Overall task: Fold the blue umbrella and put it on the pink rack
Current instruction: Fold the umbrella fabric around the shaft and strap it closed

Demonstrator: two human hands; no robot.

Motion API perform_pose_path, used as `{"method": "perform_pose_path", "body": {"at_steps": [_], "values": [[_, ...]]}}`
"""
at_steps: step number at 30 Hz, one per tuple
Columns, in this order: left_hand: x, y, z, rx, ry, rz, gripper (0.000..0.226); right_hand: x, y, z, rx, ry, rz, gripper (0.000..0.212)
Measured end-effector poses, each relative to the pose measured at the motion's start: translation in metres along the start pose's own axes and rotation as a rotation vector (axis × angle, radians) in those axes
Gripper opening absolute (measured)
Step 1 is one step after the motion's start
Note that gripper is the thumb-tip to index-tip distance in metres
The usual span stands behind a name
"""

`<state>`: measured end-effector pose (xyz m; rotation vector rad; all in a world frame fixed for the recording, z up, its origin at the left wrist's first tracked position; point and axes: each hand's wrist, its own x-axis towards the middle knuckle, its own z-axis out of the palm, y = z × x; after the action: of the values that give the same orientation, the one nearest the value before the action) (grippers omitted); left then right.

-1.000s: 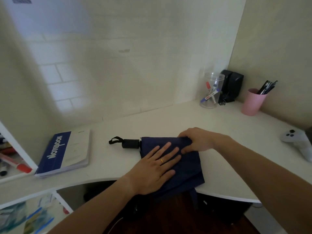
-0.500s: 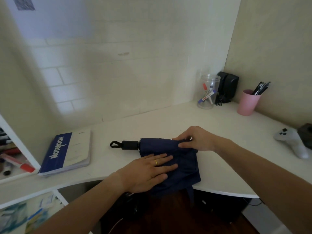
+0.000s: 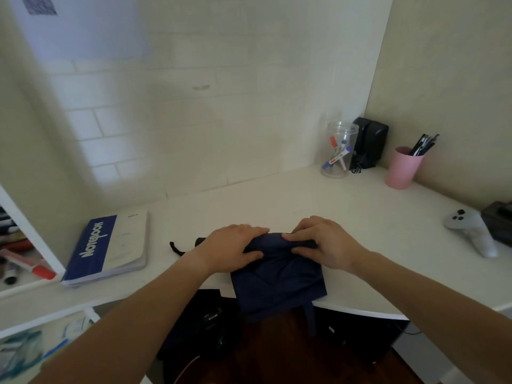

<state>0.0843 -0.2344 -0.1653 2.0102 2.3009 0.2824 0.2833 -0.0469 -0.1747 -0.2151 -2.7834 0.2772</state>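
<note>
The dark blue umbrella [image 3: 277, 275] lies collapsed on the white desk [image 3: 304, 200], its loose canopy cloth hanging over the front edge. Its black handle is mostly hidden behind my left wrist; only the black wrist strap [image 3: 175, 247] pokes out to the left. My left hand [image 3: 232, 246] grips the far roll of the umbrella near the handle end, thumb under, fingers over. My right hand [image 3: 321, 243] grips the same roll just to the right, thumb and fingers pinching the cloth. No pink rack is in view.
A blue and white notebook [image 3: 109, 249] lies at the left. At the back right stand a clear jar of markers [image 3: 339, 149], black speakers [image 3: 370, 142] and a pink pen cup [image 3: 403, 167]. A white game controller [image 3: 471, 232] lies far right. A shelf of markers [image 3: 16, 259] sits far left.
My left hand has left the flat cloth and moved up to the far roll, now gripping it. My right hand has shifted slightly and both hands bunch the cloth together there.
</note>
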Motion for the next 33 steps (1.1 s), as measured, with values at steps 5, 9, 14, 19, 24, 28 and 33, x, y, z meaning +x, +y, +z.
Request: {"method": "perform_pose_path", "body": {"at_steps": [5, 9, 14, 19, 24, 28, 33], "values": [[0.002, -0.012, 0.02, -0.079, 0.058, 0.024, 0.053, -0.026, 0.001, 0.002, 0.223, -0.187, 0.168, 0.081], [-0.002, -0.009, 0.031, 0.101, 0.156, 0.049, 0.064, -0.048, -0.002, 0.004, 0.322, -0.207, 0.204, 0.098], [-0.011, 0.002, 0.018, 0.176, 0.007, 0.007, 0.13, -0.045, -0.001, -0.011, 0.352, -0.357, 0.233, 0.114], [-0.012, 0.007, 0.019, 0.25, -0.002, 0.024, 0.144, -0.04, -0.002, -0.023, 0.254, -0.489, 0.267, 0.13], [0.002, -0.002, 0.014, -0.03, -0.063, -0.044, 0.077, -0.04, 0.001, -0.017, 0.295, -0.417, 0.27, 0.125], [0.011, -0.007, 0.022, 0.055, 0.051, 0.012, 0.058, -0.034, 0.004, -0.023, 0.3, -0.45, 0.313, 0.123], [0.035, -0.003, 0.025, 0.225, 0.077, 0.053, 0.056, 0.002, 0.003, -0.034, 0.147, -0.276, 0.378, 0.067]]}}
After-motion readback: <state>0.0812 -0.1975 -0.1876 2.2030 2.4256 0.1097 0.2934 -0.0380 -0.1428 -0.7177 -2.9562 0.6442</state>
